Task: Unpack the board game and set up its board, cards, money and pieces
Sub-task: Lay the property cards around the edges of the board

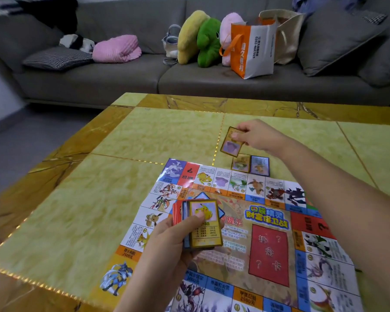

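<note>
Deck [205, 218] in left hand [167, 243], card [231, 145] right hand [258, 136]

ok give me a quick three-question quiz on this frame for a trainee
1. Which hand grips the card stack? A left, B right, C neither.
2. True or false: the board is folded shut.
3. How many cards lie on the table, free of any hand?
Key: 1 A, the left hand. 2 False, it lies spread open. 3 Two, gold-bordered card and blue-bordered card; the right hand pinches a third card.
</note>
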Motion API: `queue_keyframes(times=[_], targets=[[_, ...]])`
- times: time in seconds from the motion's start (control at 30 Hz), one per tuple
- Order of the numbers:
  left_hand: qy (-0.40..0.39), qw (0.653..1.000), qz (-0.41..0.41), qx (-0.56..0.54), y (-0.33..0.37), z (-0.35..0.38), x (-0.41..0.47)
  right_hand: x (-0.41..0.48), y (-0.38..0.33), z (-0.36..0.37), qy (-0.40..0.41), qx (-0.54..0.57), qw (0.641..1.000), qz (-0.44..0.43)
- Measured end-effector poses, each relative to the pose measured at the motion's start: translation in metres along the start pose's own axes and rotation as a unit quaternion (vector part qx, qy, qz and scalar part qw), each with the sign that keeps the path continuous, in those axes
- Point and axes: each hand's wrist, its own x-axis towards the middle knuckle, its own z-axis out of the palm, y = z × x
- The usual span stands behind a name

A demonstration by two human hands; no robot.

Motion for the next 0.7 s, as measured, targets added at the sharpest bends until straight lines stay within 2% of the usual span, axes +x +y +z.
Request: queue_keyframes(times=[0.2, 0.7], targets=[[-0.016, 1.0, -0.005, -0.02, 0.001, -0.003, 0.004, 0.045, 0.008, 0.025, -0.028, -0.036, 0.999, 0.027], [-0.015, 1.0, 0.0, -0.024, 0.0, 0.001, 0.003, 0.037, 0.016, 0.029, -0.06, -0.037, 0.997, 0.031]])
